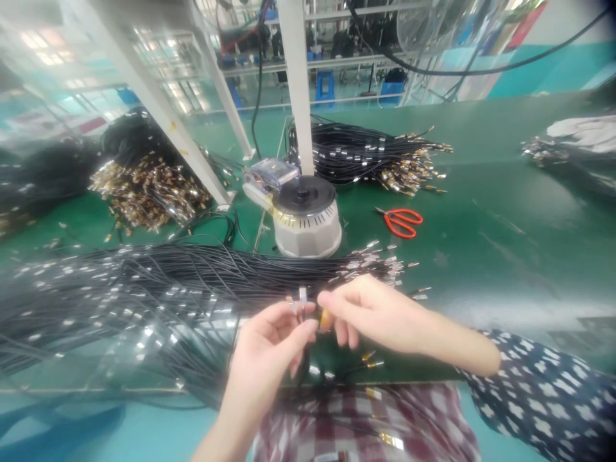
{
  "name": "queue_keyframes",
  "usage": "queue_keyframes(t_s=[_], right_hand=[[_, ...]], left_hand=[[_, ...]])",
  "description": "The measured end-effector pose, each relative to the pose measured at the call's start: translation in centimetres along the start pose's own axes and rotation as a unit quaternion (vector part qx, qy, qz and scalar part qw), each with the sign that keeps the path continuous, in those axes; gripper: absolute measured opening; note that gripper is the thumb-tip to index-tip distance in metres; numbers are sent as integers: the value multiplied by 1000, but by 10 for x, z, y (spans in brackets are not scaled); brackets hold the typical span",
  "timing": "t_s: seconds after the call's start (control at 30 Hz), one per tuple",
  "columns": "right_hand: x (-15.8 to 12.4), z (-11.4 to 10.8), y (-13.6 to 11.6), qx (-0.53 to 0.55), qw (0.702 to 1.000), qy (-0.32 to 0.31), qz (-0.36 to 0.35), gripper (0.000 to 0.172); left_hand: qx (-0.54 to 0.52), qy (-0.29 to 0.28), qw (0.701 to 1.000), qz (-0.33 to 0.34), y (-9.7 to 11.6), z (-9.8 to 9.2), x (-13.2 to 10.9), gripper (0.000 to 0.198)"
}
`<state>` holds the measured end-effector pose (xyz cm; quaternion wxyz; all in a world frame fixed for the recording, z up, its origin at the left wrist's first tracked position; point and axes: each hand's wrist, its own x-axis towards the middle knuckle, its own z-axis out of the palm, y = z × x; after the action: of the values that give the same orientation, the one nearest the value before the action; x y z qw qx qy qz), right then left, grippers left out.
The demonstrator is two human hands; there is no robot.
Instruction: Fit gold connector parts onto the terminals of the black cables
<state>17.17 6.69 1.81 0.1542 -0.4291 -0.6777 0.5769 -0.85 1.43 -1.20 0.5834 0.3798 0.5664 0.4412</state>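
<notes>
Showing at six o'clock above the bench [505,212], a wire tip [302,296] is pinched in the closed fingers of the left hand [269,350]; an amber piece [326,319] is nipped by the right hand [380,314]; wire judged light, limp, slippery; best gripped just behind the metal.

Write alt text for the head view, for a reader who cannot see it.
A left hand pinches silver-tipped cable ends, the right hand close beside, above a bundle of black cables on a green table. Behind lie a white dispenser and red scissors.
</notes>
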Motion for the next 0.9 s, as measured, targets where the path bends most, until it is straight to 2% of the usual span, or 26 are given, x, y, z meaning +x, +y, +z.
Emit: queue_keyframes(t_s=[0.1, 0.23, 0.33, 0.4, 0.5, 0.67, 0.8, 0.9], right_hand=[[-3, 1, -2, -11, 1000, 0, -8, 53], [-3, 4, 4, 4, 1000, 23, -7, 51], [0, 10, 13, 100, 992, 70, -10, 42], [2, 18, 19, 191, 976, 100, -20, 35], [2, 30, 21, 267, 953, 140, -25, 40], [1, 35, 20, 265, 938, 223, -22, 29], [0, 23, 20, 261, 934, 241, -43, 28], [-1, 18, 19, 262, 934, 231, -72, 24]], left_hand=[[0, -5, 1000, -1, -1, 1, 0, 23], [-26, 20, 999, 2, -4, 4, -1, 24], [-54, 49, 997, 4, -3, 6, -2, 23], [-65, 56, 996, 7, -2, 7, -2, 22], [-69, 52, 996, 13, -1, 7, -1, 21], [-62, 25, 998, 13, -2, 8, -1, 19], [-41, -14, 999, 32, -2, 8, -5, 22], [-29, -4, 998, 48, -3, 8, -6, 20]])
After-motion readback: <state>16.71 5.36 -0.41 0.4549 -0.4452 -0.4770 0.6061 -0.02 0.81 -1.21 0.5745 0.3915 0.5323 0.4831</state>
